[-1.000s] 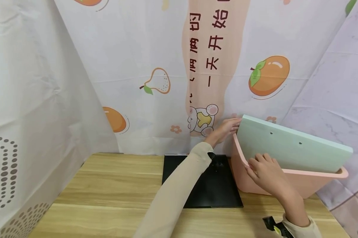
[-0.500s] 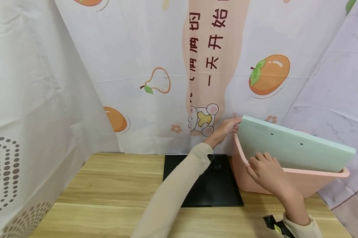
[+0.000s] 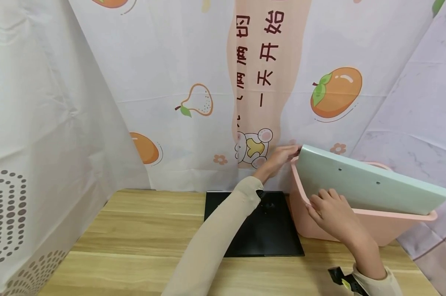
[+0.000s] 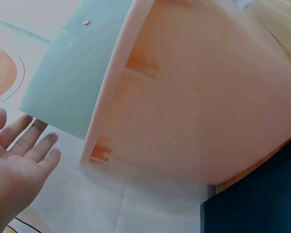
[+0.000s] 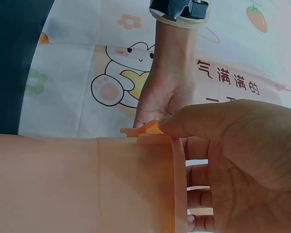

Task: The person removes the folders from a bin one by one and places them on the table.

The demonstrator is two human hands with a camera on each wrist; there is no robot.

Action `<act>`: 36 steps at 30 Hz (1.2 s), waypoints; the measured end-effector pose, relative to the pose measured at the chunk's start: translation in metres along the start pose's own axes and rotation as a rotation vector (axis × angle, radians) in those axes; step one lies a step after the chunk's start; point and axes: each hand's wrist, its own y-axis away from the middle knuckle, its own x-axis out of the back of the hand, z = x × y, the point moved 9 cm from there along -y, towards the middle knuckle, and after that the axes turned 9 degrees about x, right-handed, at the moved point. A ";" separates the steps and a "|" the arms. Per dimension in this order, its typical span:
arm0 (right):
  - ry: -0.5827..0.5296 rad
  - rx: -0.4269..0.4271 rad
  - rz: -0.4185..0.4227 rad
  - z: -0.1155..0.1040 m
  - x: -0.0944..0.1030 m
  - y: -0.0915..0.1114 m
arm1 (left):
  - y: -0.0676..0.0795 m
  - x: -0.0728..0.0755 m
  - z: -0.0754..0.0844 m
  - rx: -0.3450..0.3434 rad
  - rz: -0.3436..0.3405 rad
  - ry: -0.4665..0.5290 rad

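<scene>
A mint-green file folder (image 3: 360, 181) with two small rivets stands slanted inside a pink plastic bin (image 3: 386, 228) at the right, its upper part above the rim. My left hand (image 3: 278, 160) reaches to the folder's far left corner, fingers extended. In the left wrist view, the fingertips of that left hand (image 4: 19, 165) meet the folder's edge (image 4: 77, 73), partly hidden behind it. My right hand (image 3: 335, 216) grips the bin's near left rim. In the right wrist view, the thumb of the right hand (image 5: 247, 150) lies over the bin's rim (image 5: 179, 184), fingers on the other side.
A flat black panel (image 3: 267, 234) lies on the wooden table (image 3: 134, 238) just left of the bin. Behind hangs a printed white curtain (image 3: 193, 144), close to the left hand. A white sheet (image 3: 41, 123) borders the left side.
The folder has shifted slightly right and its top has sunk a little, so more of the bin's back rim shows. The left hand stays at its corner; the right hand keeps its hold.
</scene>
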 end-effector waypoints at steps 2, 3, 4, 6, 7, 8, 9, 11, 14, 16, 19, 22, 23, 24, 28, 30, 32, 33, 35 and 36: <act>-0.002 -0.002 -0.004 0.000 0.000 0.000 | 0.000 -0.001 0.000 0.006 -0.020 0.026; -0.004 -0.003 -0.006 0.000 -0.001 0.000 | -0.001 -0.001 -0.001 0.015 -0.029 0.030; -0.005 -0.003 -0.007 0.000 -0.001 0.000 | -0.001 -0.001 -0.002 0.026 -0.037 0.030; -0.004 -0.002 -0.005 -0.001 0.000 0.000 | -0.001 -0.002 -0.003 0.052 -0.054 0.024; -0.003 -0.001 -0.004 -0.001 0.000 0.000 | -0.001 -0.003 -0.004 0.061 -0.067 0.015; -0.003 0.000 -0.004 -0.001 0.000 0.000 | -0.001 -0.004 -0.004 0.067 -0.079 0.006; -0.001 0.002 -0.003 -0.001 0.000 -0.001 | -0.001 -0.006 -0.005 0.071 -0.094 0.004; -0.002 0.004 -0.004 -0.002 0.000 -0.001 | -0.002 -0.009 -0.004 0.066 -0.124 -0.003; -0.005 0.004 -0.011 -0.001 -0.001 -0.002 | -0.001 -0.013 -0.002 0.047 -0.151 -0.023; -0.009 0.002 -0.016 -0.001 -0.001 -0.002 | -0.001 -0.014 -0.002 0.039 -0.154 -0.030; -0.011 0.003 -0.020 -0.001 -0.001 -0.003 | -0.001 -0.015 -0.001 0.036 -0.146 -0.037; -0.008 0.005 -0.017 -0.001 0.000 -0.003 | -0.002 -0.015 0.001 0.032 -0.140 -0.053; -0.006 0.006 -0.015 -0.001 0.000 -0.003 | -0.002 -0.015 0.002 0.032 -0.136 -0.063; -0.007 0.006 -0.014 -0.001 0.000 -0.003 | -0.002 -0.015 0.003 0.034 -0.131 -0.069; -0.003 0.009 -0.012 0.000 0.000 -0.003 | -0.004 -0.014 0.004 0.058 -0.089 -0.073; -0.003 0.010 -0.014 0.000 0.000 -0.003 | -0.005 -0.012 0.004 0.076 -0.063 -0.063; -0.005 0.010 -0.016 0.000 0.000 -0.002 | -0.007 -0.011 0.003 0.096 -0.042 -0.052; -0.007 0.010 -0.018 0.000 -0.001 -0.002 | -0.007 -0.011 0.003 0.103 -0.035 -0.046; -0.007 0.009 -0.018 0.000 -0.001 -0.002 | -0.008 -0.010 0.002 0.123 -0.021 -0.035; -0.006 0.008 -0.018 0.000 -0.001 -0.002 | -0.009 -0.010 0.002 0.130 -0.015 -0.030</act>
